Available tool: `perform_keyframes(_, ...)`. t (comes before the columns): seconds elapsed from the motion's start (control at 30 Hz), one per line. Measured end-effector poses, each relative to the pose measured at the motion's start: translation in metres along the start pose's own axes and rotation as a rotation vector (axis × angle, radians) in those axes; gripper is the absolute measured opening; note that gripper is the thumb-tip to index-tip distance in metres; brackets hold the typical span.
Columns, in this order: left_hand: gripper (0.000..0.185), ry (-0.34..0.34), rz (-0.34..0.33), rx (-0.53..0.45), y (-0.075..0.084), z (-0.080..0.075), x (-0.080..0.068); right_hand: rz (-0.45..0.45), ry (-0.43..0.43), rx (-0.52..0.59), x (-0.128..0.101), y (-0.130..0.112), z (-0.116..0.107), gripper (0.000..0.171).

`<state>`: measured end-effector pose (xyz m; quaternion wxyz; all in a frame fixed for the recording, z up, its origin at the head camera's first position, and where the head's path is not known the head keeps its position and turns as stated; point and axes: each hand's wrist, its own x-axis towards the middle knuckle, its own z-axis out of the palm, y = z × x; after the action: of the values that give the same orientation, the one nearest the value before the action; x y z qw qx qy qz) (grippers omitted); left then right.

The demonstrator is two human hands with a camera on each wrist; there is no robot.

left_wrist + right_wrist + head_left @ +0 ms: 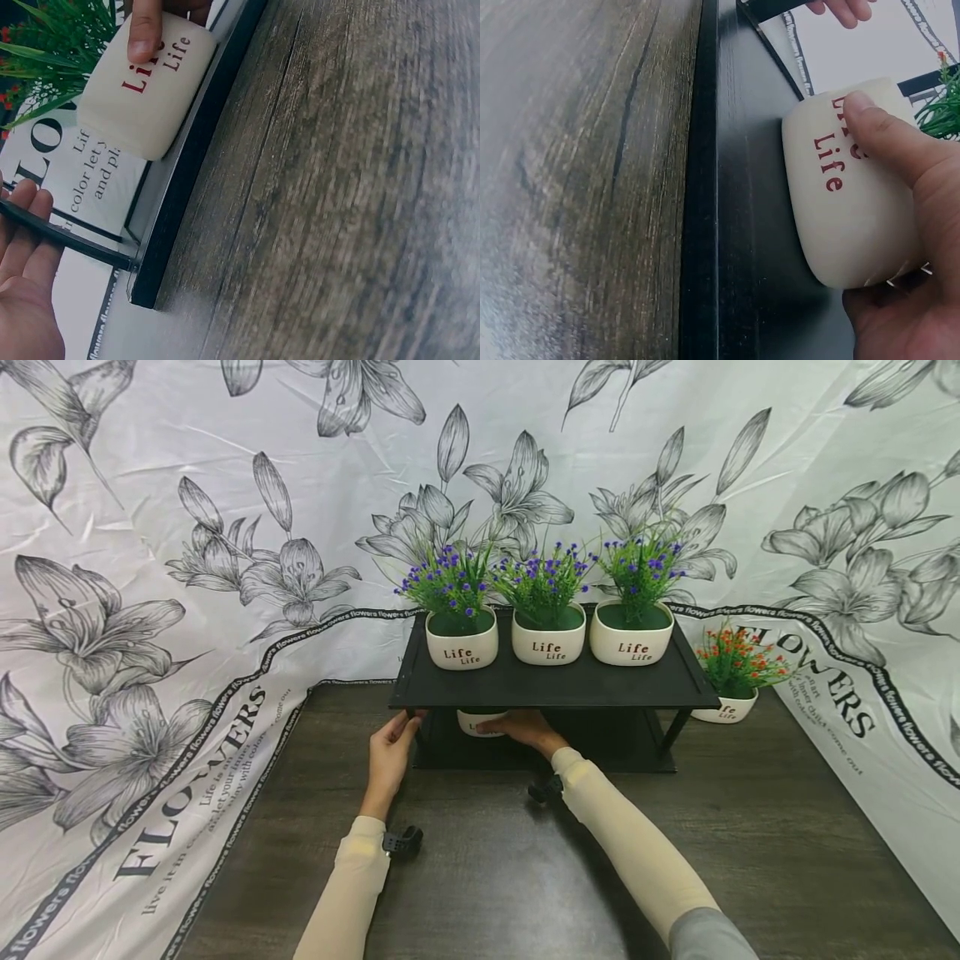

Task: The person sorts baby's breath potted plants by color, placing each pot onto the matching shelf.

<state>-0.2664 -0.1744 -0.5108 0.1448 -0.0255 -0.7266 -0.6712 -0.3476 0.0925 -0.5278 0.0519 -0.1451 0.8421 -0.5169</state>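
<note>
- Head view: one black rack (555, 688) with two shelves stood on a dark wooden table (480, 877). Five white flowerpots showed: three purple-flowered pots (548, 647) in a row on the upper shelf, one pot on the lower shelf (467, 724), and one orange-flowered pot (724, 711) beside the rack, on its right. Two hands were in view: the left hand (388, 749) at the rack's left front corner, the right hand (527, 727) gripping the lower pot.
- Left wrist view: the lower pot was smooth, cream-white and rounded, lettered "Life" twice in red, with green leaves (52, 45) and small red flowers. The left fingers lay across one black post (94, 253); whether they gripped it, I cannot tell.
- Right wrist view: the right thumb pressed the lettered front, fingers beneath, clamping the pot.
</note>
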Motion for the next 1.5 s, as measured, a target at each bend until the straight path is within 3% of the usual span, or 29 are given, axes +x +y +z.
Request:
perform_keyframes(0.4, 0.039, 0.004, -0.026, 0.014, -0.001, 0.0, 0.0, 0.022, -0.049, 0.042, -0.008, -0.007, -0.005, 0.087)
perform_keyframes(0.6, 0.04, 0.024, -0.014, 0.016, -0.025, -0.001, 0.008, 0.021, -0.07, -0.073, -0.013, -0.007, -0.018, 0.073)
perform_keyframes(0.7, 0.04, 0.031, 0.022, -0.002, -0.034, -0.002, 0.01, 0.017, -0.047, -0.121, -0.019, -0.009, -0.026, 0.061)
perform_keyframes(0.8, 0.038, 0.035, 0.012, -0.01, -0.033, -0.001, 0.01, 0.005, -0.018, -0.131, -0.027, -0.01, -0.035, 0.05)
perform_keyframes(0.87, 0.037, 0.033, -0.001, -0.014, -0.032, -0.001, 0.01, -0.018, 0.018, -0.109, -0.032, -0.011, -0.041, 0.048)
perform_keyframes(1.03, 0.036, 0.016, -0.027, -0.004, -0.02, 0.0, 0.006, -0.085, 0.115, -0.072, -0.047, -0.01, -0.059, 0.062)
perform_keyframes(1.13, 0.036, 0.008, -0.028, 0.003, -0.017, -0.001, 0.005, -0.112, 0.152, -0.044, -0.057, -0.007, -0.07, 0.056)
perform_keyframes(1.33, 0.037, 0.016, -0.021, -0.01, -0.029, -0.002, 0.008, -0.173, 0.234, -0.072, -0.075, -0.003, -0.092, 0.052)
perform_keyframes(1.5, 0.038, 0.023, 0.014, -0.026, -0.036, -0.002, 0.01, -0.178, 0.255, -0.149, -0.091, 0.001, -0.11, 0.037)
